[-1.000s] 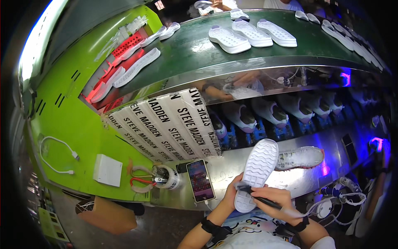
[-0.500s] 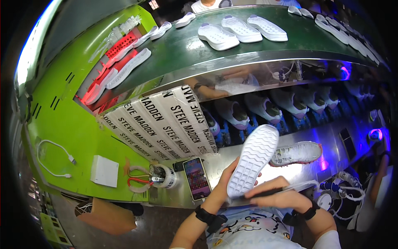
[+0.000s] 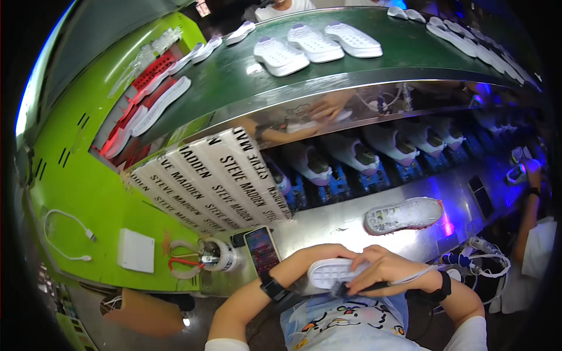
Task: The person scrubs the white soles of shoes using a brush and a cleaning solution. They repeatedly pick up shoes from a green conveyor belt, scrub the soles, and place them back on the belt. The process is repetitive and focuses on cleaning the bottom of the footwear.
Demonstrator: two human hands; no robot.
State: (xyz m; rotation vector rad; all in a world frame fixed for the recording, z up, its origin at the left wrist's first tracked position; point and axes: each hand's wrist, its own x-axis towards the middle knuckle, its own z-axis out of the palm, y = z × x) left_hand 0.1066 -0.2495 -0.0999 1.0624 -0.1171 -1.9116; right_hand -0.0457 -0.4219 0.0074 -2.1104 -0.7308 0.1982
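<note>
Shoe [image 3: 332,272] lowered from upright to flat at chest, sole up, L hand [image 3: 319,257] fingers curled round its far side, R hand [image 3: 383,270] clenched on dark tool [image 3: 358,287] w/ tip at sole edge, phone [image 3: 261,250] just left, 2nd shoe [image 3: 404,215] on bench beyond, well apart.

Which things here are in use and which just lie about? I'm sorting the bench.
In use:
left hand
right hand
white sole, held in both hands
dark tool in the right hand

Lying about:
phone
white shoe
scissors
white cable
white pad
</note>
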